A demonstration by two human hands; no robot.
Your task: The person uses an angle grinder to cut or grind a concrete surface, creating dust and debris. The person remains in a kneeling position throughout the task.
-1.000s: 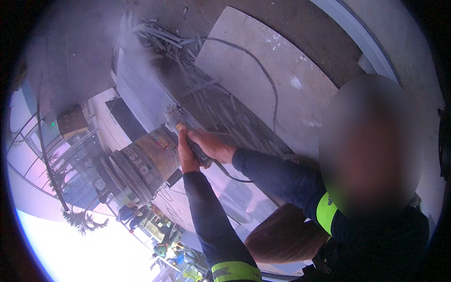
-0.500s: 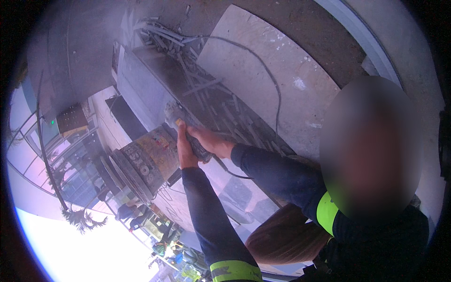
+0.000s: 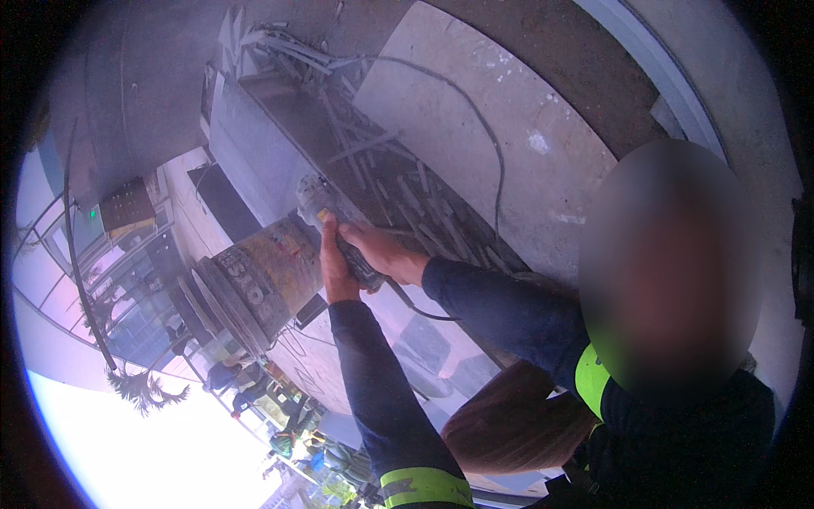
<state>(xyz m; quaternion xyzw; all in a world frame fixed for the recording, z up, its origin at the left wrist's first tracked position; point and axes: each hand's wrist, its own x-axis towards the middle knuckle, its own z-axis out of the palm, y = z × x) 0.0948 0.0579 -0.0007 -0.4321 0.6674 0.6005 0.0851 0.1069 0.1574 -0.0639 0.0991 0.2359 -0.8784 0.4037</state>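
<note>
Both of my hands are closed around a dusty angle grinder (image 3: 354, 259). My left hand (image 3: 336, 270) wraps the body near a small yellow part, while my right hand (image 3: 386, 253) grips it from the other side. The grinder's dust-caked head (image 3: 312, 193) lies at the edge of a pale slab (image 3: 254, 140). Its disc is hard to make out. A dark cord (image 3: 415, 312) runs back from the tool's rear end. Close by the left hand is a dirty, paint-stained bucket (image 3: 263, 276) with rims at its far end.
Loose strips of cut material (image 3: 373, 170) are strewn beside the slab. A flat board (image 3: 483, 110) lies past them, with a cable (image 3: 487, 127) looping across it. Haze hangs over the paved ground. Other people (image 3: 237, 382) and a palm (image 3: 144, 390) show at lower left.
The view has shifted slightly. The grinder's head shows a little more clearly, with my two hands in nearly the same place on the tool.
</note>
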